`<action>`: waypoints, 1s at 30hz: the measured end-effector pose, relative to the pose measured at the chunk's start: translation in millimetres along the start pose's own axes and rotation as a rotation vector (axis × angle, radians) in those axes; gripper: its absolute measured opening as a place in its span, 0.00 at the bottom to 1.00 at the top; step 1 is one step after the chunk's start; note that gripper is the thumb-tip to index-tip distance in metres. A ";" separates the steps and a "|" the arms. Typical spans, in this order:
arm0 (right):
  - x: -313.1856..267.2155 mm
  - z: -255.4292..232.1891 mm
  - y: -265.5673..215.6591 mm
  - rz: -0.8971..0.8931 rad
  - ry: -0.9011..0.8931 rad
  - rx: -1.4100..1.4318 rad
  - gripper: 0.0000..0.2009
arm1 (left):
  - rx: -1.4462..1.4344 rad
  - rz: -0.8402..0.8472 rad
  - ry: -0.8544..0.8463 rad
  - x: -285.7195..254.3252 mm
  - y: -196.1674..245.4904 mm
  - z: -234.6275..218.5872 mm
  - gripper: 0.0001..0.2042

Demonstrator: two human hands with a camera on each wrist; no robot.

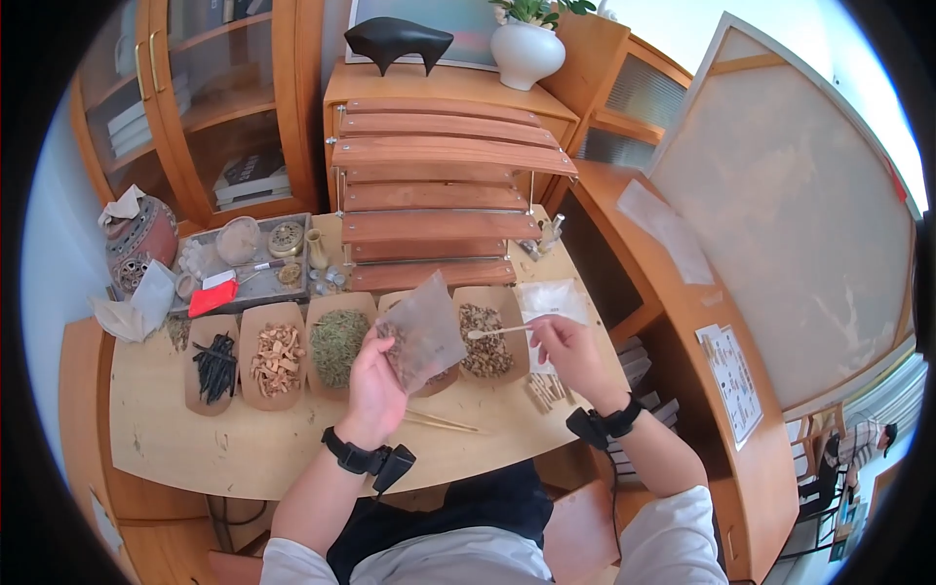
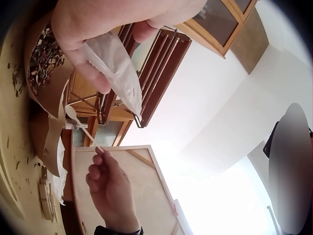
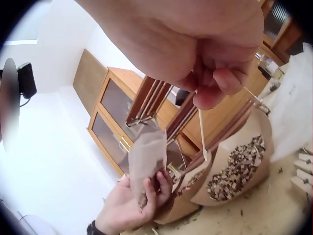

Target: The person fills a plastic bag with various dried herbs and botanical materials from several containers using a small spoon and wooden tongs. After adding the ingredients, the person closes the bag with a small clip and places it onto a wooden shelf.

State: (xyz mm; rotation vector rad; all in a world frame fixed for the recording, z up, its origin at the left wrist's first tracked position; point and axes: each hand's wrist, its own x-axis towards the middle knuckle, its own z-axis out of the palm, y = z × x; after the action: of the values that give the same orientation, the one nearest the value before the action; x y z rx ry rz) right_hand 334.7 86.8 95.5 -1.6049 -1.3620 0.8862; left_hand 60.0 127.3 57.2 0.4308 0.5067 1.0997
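My left hand (image 1: 375,388) holds up a translucent pouch (image 1: 431,336) between thumb and fingers. Brown bits show in the pouch's lower part in the right wrist view. My right hand (image 1: 573,359) pinches the thin handle of a small wooden spoon (image 1: 477,334), whose bowl points left toward the pouch. In the head view the spoon overlaps a brown paper tray (image 1: 520,363) of speckled brown dried pieces (image 1: 487,353). Another paper tray with a reddish mix (image 2: 45,61) is partly hidden behind the pouch. Further left, paper trays hold green dried herb (image 1: 339,346), tan chips (image 1: 277,357) and black strips (image 1: 214,370).
Small wooden clothespins (image 1: 548,393) and white pouches (image 1: 554,300) lie at the right. A pair of thin wooden sticks (image 1: 444,421) rests near the front. Behind the trays stands a slatted wooden rack (image 1: 439,227). At back left, a grey tray (image 1: 255,285) carries a red packet (image 1: 213,297) and small vessels.
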 end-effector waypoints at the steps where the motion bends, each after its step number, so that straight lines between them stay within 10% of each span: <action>1: -1.1 5.6 6.5 0.011 -0.024 -0.039 0.13 | 0.010 -0.006 0.002 -1.5 0.5 1.9 0.24; 19: -14.3 -30.9 21.7 0.078 0.036 -0.117 0.12 | 0.004 -0.004 -0.052 0.9 -3.8 -2.1 0.26; 26: -26.6 3.8 33.9 -0.272 0.034 -0.344 0.10 | -0.016 -0.024 -0.063 -1.6 -6.5 0.0 0.25; 30: -28.1 4.5 26.0 -0.105 0.101 -0.221 0.10 | -0.020 -0.011 -0.082 1.7 -10.7 -6.4 0.24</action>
State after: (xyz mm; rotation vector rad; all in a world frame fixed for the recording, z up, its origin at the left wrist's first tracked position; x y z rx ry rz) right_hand 336.5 58.0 69.9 -1.7011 -1.4987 0.6003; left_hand 64.6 125.2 45.7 0.4535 0.4248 1.0707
